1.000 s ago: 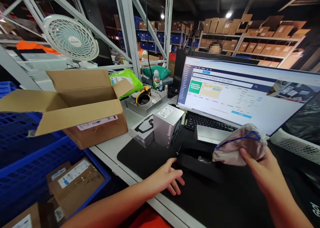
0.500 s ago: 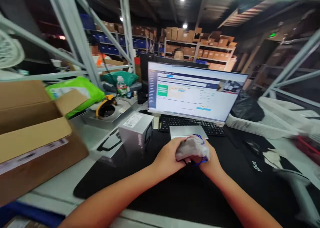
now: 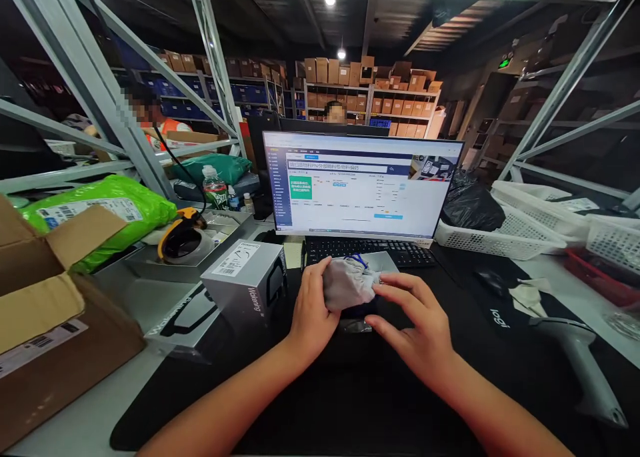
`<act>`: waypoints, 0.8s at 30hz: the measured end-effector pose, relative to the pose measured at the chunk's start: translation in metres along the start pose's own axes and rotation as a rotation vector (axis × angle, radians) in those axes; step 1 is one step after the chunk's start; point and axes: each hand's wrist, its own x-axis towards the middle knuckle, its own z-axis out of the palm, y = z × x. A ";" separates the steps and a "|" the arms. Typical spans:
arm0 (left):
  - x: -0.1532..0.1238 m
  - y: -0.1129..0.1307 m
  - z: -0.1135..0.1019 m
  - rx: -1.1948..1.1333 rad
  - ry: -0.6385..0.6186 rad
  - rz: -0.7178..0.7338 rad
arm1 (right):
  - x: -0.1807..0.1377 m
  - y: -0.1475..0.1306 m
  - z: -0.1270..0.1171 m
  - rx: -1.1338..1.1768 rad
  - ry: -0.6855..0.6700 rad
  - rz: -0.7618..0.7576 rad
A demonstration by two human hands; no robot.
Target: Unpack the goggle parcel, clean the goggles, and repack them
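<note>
My left hand is closed around a soft grey drawstring pouch with a blue cord, held above the black desk mat. At the pouch's right edge is my right hand, its fingers and thumb apart; whether the fingertips touch the cloth I cannot tell. Something small, clear and shiny shows just below the pouch, partly hidden. Behind the pouch lies a flat light-grey box. To the left, two grey printed boxes stand beside each other, showing a picture of black glasses-like frames.
A monitor and keyboard are at the back. An open cardboard box and green parcel occupy the left. On the right are a mouse, barcode scanner and white baskets. Two people are beyond.
My right hand has come off the pouch and spread its fingers, while my left keeps hold. The pouch and the whole scene sit further left in view.
</note>
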 end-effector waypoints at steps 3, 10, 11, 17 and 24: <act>-0.005 0.006 0.001 0.086 -0.004 0.032 | -0.002 0.000 0.012 -0.046 0.096 -0.018; -0.001 0.016 -0.008 -0.318 -0.241 0.080 | 0.001 0.003 0.000 -0.115 0.323 -0.121; 0.002 0.016 -0.011 -0.458 -0.322 0.061 | 0.000 0.003 -0.003 -0.116 0.327 -0.141; 0.014 0.021 -0.019 -0.649 -0.585 0.028 | -0.005 -0.001 -0.007 0.036 0.166 -0.239; 0.016 0.024 -0.025 -0.531 -0.469 0.084 | 0.003 0.006 -0.016 0.244 -0.151 -0.197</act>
